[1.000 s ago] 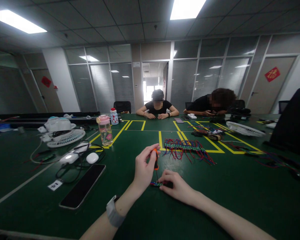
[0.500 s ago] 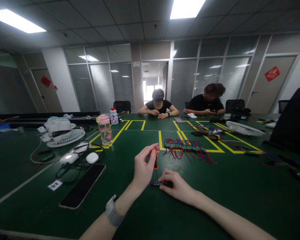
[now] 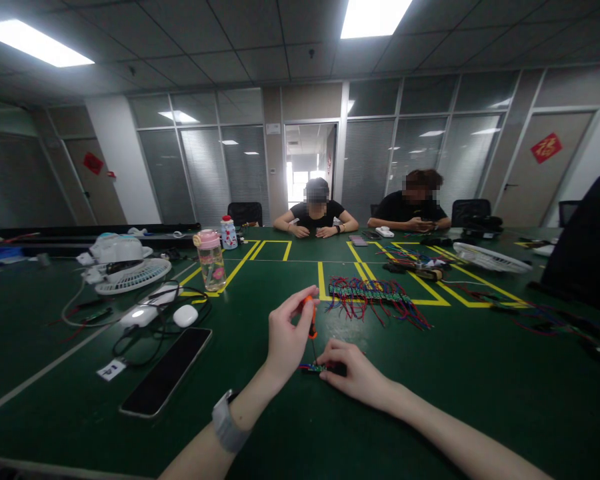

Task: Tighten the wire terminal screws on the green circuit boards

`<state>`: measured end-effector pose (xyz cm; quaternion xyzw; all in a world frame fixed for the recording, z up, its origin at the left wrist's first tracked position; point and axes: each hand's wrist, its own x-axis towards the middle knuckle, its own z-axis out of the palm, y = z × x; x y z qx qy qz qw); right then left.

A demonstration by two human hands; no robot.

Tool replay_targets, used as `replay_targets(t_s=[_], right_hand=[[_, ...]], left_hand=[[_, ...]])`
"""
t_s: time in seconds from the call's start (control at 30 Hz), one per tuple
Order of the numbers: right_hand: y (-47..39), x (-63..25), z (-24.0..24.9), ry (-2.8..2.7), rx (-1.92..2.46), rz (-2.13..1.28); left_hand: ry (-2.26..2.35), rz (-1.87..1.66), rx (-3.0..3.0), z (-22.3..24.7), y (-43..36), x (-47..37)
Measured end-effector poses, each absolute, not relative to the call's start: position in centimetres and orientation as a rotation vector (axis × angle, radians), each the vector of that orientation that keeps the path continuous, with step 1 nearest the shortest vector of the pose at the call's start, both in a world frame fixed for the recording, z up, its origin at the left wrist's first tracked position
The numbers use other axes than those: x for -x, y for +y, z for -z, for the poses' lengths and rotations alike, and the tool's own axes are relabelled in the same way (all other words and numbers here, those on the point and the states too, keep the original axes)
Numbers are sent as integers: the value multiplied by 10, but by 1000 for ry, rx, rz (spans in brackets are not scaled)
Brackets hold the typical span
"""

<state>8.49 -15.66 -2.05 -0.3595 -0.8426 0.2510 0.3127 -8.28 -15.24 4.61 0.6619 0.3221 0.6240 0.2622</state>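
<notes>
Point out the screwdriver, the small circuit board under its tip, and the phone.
Screwdriver (image 3: 313,328): head view, on the lower part of its orange-and-black handle.
Circuit board (image 3: 315,368): head view, on its exposed green face.
Phone (image 3: 167,373): head view, mid-screen.

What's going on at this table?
A person is working on a small green circuit board with both hands. The left hand grips an orange-and-black screwdriver upright, its tip down at the board, while the right hand pinches the board's end against the green table. Just beyond lies a row of similar boards with red and blue wires. A phone lies to the left, and two other people sit across the table.
</notes>
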Motion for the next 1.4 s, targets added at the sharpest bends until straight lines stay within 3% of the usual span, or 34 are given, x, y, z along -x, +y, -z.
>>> replay_targets(t_s=[0.2,0.43,0.67,1.4], right_hand=[[-158,-85,20,-2220,953,-641],[-157,-86,24,-2226,943,-637],[-157,-85,20,-2229,971,-637],[-157,-86,21,-2250,966,-621]], left_hand=[[1018,-1825,-2002,-50,-156,84],[856,-1692,-1765,-46,-151,84],[1010,-1796,-1983,-50,-155,84],[863,-1703,-1823,-47,-153,83]])
